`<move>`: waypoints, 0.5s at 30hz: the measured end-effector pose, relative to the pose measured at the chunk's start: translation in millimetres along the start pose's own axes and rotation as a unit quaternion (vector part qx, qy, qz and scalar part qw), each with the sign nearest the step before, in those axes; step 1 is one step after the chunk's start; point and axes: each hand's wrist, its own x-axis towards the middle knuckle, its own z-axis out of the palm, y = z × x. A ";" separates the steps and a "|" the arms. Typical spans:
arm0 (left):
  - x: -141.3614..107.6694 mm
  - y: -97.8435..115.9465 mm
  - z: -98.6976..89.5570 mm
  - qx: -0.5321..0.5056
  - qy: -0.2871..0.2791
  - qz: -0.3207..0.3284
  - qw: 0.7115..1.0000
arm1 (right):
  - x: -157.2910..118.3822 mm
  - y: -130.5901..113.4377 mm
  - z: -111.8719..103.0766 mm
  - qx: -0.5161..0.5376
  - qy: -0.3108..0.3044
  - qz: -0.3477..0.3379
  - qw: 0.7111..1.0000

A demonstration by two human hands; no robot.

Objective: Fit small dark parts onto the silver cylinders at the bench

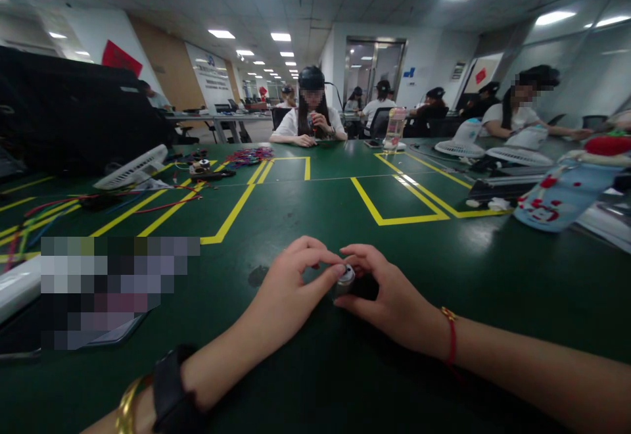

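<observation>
A small silver metal cylinder (pixel 346 283) stands upright at the middle of the green table, between my two hands. Its pale top end carries a dark spot, too small to make out. My left hand (pixel 298 273) comes from the left, thumb and forefinger pinched together at the cylinder's top edge. From the other side, my right hand (pixel 389 292) curls thumb and fingers around the cylinder and steadies it. Part of its side is hidden by my fingers.
Fan parts (pixel 133 168), loose wires (pixel 249 156) and a blurred-out flat item (pixel 118 289) lie to the left. At right stand a blue cup (pixel 559 191) and white fan heads (pixel 517 148). Yellow tape (pixel 414 221) marks the green table (pixel 305 210). A person (pixel 310 108) sits opposite.
</observation>
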 end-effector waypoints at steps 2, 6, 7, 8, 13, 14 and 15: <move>0.6 1.9 -0.6 -0.008 0.026 -0.003 1.000 | 0.8 -1.5 -2.3 -0.011 0.000 -0.004 1.000; -0.3 -4.4 -5.0 -0.014 0.063 -0.027 0.998 | -0.6 -4.8 -13.3 -0.069 0.004 -0.009 0.998; -1.0 -7.6 -5.0 -0.008 0.056 -0.033 0.998 | -1.2 -4.6 -16.3 -0.076 0.002 -0.008 0.997; -1.7 -11.2 -4.1 0.003 0.039 -0.038 0.999 | -1.7 -3.8 -18.7 -0.077 -0.002 -0.006 0.997; -4.5 -24.9 9.0 0.114 -0.066 -0.014 0.991 | -4.1 2.3 -18.7 -0.076 -0.001 -0.006 0.997; -4.8 -25.7 10.7 0.129 -0.076 -0.008 0.989 | -4.2 2.3 -17.8 -0.079 0.000 -0.007 0.997; -4.8 -25.9 11.1 0.134 -0.081 -0.007 0.988 | -3.7 1.7 -17.9 -0.082 0.001 -0.006 0.997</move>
